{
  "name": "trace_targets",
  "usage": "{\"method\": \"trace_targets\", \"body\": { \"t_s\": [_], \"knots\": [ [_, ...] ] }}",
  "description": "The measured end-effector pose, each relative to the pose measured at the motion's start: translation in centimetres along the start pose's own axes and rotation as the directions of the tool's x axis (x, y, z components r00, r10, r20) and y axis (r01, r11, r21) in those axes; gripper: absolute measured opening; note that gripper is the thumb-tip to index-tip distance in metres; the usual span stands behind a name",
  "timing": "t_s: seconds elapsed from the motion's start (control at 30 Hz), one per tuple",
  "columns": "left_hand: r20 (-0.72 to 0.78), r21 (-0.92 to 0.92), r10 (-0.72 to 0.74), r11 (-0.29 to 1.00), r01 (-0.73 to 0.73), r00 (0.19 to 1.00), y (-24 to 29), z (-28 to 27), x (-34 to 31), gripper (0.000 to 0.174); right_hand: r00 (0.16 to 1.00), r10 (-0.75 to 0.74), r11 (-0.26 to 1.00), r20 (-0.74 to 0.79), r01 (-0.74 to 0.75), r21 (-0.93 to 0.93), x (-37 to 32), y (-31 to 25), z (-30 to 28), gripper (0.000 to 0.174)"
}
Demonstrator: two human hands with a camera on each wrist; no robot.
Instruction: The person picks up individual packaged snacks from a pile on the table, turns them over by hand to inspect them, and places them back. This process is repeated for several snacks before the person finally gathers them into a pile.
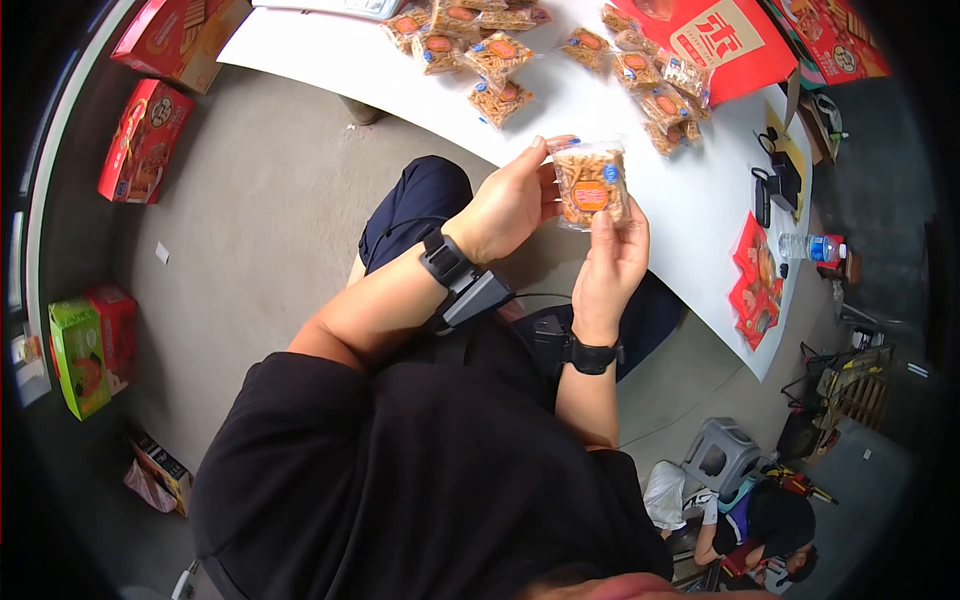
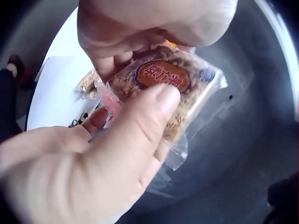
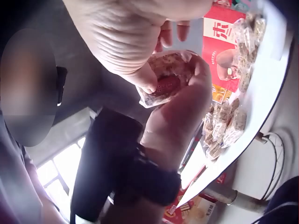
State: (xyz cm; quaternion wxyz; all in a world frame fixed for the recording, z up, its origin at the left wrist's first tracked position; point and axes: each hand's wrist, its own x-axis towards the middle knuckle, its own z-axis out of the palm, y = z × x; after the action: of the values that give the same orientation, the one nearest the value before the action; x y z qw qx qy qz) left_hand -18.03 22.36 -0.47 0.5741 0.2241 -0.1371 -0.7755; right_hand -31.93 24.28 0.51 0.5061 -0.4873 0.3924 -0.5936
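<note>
In the head view, we see the packet [image 1: 592,188] held up between two hands, just above the middle of the frame. Our left hand [image 1: 505,205] comes in from the left, its fingers closed lightly at the packet's left side and upper left corner. Our right hand [image 1: 612,262] pinches the packet's lower part, thumb on the front near the orange label [image 1: 591,195], fingers at the right edge and behind. The white table [image 1: 690,225] crosses from the top to the right. On it we have a pile [image 1: 495,62] of similar packets at top centre, a second pile [image 1: 660,88] to its right, a red bag [image 1: 725,45] at the upper right and, further down the right side, a bottle [image 1: 815,248] near red packaging [image 1: 757,285]. Red boxes [image 1: 147,140] and a green box [image 1: 80,358] stand on the floor at the left. Another person [image 1: 765,525] is at the lower right.

In the left wrist view, the packet is tilted near the centre. Our left hand comes down from the top, fingers bent at its upper side; our right hand reaches from the lower left, thumb pressed over the label.

In the right wrist view, the packet is above the centre, our right thumb on its front and our left fingers curved round its right side. Both piles and the red bag show at the right.
</note>
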Motion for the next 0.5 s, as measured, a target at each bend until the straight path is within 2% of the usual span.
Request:
{"method": "trace_targets", "body": {
  "t_s": [0.07, 0.2, 0.27, 0.3, 0.37, 0.43, 0.5],
  "knots": [
    [0.013, 0.020, 0.001, 1.000, -0.001, 1.000, 0.0, -0.6, -0.1, 0.046, 0.992, 0.122, 0.981, -0.040, -0.114, 0.158, 0.8, 0.1, -0.5, 0.035],
    [0.020, 0.076, 0.030, 0.997, -0.032, 0.999, -0.2, -1.0, 0.2, 0.045, 0.975, 0.207, 0.956, -0.082, -0.184, 0.226, 1.5, 0.8, -0.9, 0.032],
    [0.009, 0.242, 0.118, 0.963, -0.116, 0.993, -0.3, -0.4, 0.1, 0.050, 0.968, 0.230, 0.954, -0.103, -0.203, 0.221, 1.7, 1.5, -1.0, 0.030],
    [0.009, 0.247, 0.113, 0.962, -0.112, 0.993, -0.5, -0.5, 0.4, 0.050, 0.967, 0.231, 0.953, -0.107, -0.202, 0.226, 1.8, 1.6, -1.0, 0.030],
    [0.064, 0.403, 0.124, 0.904, -0.139, 0.990, -0.7, -1.1, 1.1, 0.056, 0.979, 0.192, 0.973, -0.069, -0.181, 0.145, 2.0, 1.9, -0.7, 0.031],
    [0.030, 0.407, 0.146, 0.902, -0.146, 0.989, -0.2, -0.5, 1.4, 0.059, 0.979, 0.202, 0.974, -0.037, -0.196, 0.114, 2.5, 1.9, -0.6, 0.031],
    [-0.001, 0.507, 0.167, 0.850, -0.143, 0.986, 0.7, -0.9, 2.0, 0.056, 0.970, 0.241, 0.970, 0.019, -0.241, 0.024, 3.1, 2.0, -0.9, 0.031]
  ]
}}
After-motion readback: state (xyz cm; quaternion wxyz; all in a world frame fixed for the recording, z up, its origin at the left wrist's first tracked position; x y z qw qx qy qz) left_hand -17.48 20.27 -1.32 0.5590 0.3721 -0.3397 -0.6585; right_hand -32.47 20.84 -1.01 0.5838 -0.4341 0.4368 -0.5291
